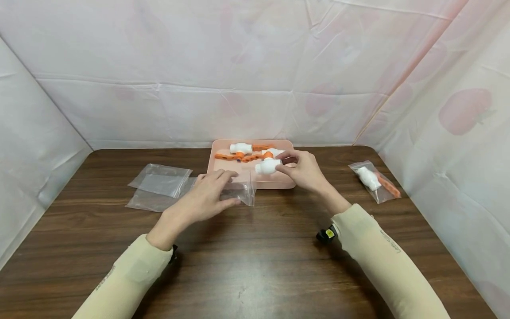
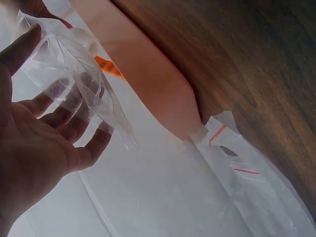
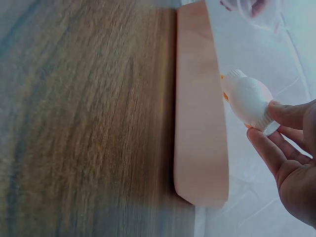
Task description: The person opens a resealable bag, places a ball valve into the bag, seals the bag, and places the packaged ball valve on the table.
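Observation:
My right hand (image 1: 304, 170) pinches one end of a white plastic ball valve (image 1: 267, 167) with an orange handle, over the front of a pink tray (image 1: 279, 184). The right wrist view shows thumb and fingertips on the valve's ribbed end (image 3: 269, 126). My left hand (image 1: 201, 195) holds a clear zip bag (image 1: 244, 193) at the tray's front left; in the left wrist view the thumb is against the bag (image 2: 59, 59) and the spread fingers show through the film. Another white valve (image 1: 241, 148) with an orange handle lies in the tray, with a further white part behind the held valve.
Flat clear zip bags (image 1: 159, 180) overlap on the table left of the tray. A bagged white valve with an orange handle (image 1: 368, 178) lies near the table's right edge. Pale patterned sheets (image 1: 191, 115) hang behind and at both sides.

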The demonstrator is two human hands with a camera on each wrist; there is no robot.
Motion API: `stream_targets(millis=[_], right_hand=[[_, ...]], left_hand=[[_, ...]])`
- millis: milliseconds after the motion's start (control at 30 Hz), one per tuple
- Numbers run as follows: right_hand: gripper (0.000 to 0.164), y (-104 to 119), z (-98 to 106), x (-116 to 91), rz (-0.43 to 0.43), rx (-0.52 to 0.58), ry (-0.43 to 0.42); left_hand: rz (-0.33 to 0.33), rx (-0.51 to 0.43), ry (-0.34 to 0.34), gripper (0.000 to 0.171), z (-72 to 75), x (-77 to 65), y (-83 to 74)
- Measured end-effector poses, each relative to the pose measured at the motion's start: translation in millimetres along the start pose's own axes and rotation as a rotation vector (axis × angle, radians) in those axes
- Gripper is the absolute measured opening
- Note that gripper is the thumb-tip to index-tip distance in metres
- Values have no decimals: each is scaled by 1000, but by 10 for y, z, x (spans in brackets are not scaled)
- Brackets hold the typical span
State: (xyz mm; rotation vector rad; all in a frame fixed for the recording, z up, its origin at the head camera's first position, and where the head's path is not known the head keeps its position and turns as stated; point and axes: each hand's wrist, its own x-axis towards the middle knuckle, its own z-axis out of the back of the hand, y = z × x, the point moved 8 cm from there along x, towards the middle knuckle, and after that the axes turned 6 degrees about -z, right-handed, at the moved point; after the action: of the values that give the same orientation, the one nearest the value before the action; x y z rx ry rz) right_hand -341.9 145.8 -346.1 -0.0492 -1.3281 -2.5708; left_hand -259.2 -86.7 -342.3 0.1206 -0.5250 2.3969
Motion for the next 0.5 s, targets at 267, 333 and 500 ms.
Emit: stream_targets(millis=[267, 333, 500], right_hand=[[23, 60, 116, -163, 46, 51, -7], [24, 72, 145, -207, 51, 68, -4], [25, 102, 209, -300, 70, 105, 9]], left_hand=[[33, -12, -5, 64, 24, -10, 97], [36, -4, -12, 64, 32, -12, 129], [75, 9, -3, 65, 40, -15, 212]])
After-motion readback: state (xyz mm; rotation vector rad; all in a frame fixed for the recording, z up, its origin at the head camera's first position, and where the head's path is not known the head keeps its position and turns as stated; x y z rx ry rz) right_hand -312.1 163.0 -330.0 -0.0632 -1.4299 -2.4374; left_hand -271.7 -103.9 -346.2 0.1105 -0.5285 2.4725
